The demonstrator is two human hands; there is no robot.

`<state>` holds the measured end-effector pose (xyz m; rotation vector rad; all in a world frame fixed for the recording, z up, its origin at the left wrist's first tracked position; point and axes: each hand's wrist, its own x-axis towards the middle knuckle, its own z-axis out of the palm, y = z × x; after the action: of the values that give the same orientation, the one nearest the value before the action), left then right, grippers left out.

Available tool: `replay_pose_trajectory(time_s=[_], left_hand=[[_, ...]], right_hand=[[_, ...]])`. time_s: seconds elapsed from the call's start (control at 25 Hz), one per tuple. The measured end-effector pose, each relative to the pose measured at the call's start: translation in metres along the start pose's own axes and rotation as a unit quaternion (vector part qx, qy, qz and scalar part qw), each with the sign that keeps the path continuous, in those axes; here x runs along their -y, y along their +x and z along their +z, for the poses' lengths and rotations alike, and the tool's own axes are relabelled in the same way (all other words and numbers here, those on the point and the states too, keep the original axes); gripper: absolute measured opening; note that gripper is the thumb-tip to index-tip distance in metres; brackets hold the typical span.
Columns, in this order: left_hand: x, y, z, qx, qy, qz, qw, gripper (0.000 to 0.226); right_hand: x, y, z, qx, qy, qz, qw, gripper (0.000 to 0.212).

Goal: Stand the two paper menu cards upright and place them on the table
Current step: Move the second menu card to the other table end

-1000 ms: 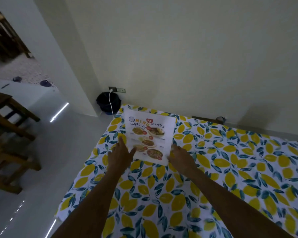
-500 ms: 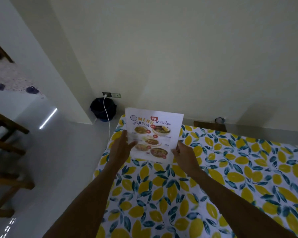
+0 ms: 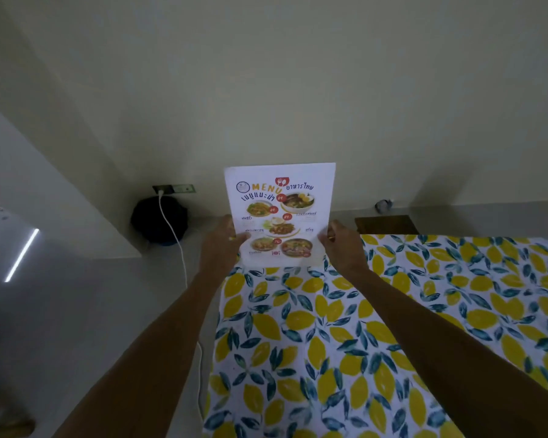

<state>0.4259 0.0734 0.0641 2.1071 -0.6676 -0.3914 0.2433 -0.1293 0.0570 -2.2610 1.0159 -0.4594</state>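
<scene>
Head view: a white paper menu card [image 3: 279, 213] printed with colourful dish photos and the word MENU is held up at the far corner of the table, its printed face toward the camera and close to vertical. The left hand [image 3: 219, 245] pinches its lower left edge, thumb on the front; the right hand [image 3: 340, 248] pinches the lower right edge the same way. The card's bottom edge sits at or just above the white tablecloth patterned with yellow lemons and blue-green leaves [image 3: 377, 327]; whether it touches cannot be told. Only one sheet is clearly visible, so a second card may lie behind it or out of sight. Beyond the table corner a round black object [image 3: 159, 219] rests on the floor by the wall, with a white cable [image 3: 174, 235] running from a wall socket [image 3: 173, 188]

This looks like the standing-up step for the first card. Next, the sheet probably needs a fold or a prop, since a flat sheet is likely to flop once released; the base must be set squarely on the cloth before both pinches ease off together
</scene>
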Motion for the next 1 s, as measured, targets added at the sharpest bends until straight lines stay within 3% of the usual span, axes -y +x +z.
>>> replay_pose_trajectory(time_s=[0.4, 0.56, 1.0], left_hand=[[0.038, 0.054, -0.014, 0.004, -0.007, 0.005, 1.0, 0.033], [0.042, 0.063, -0.009, 0.008, -0.025, 0.015, 1.0, 0.033], [0.046, 0.069, 0.001, 0.005, 0.036, 0.0, 0.999, 0.033]], right_hand=[[0.021, 0.038, 0.049, 0.017, -0.013, 0.034, 0.999, 0.028], [0.018, 0.048, 0.051, 0.006, -0.016, 0.04, 0.999, 0.018], [-0.002, 0.047, 0.066, 0.022, -0.036, 0.034, 0.999, 0.025]])
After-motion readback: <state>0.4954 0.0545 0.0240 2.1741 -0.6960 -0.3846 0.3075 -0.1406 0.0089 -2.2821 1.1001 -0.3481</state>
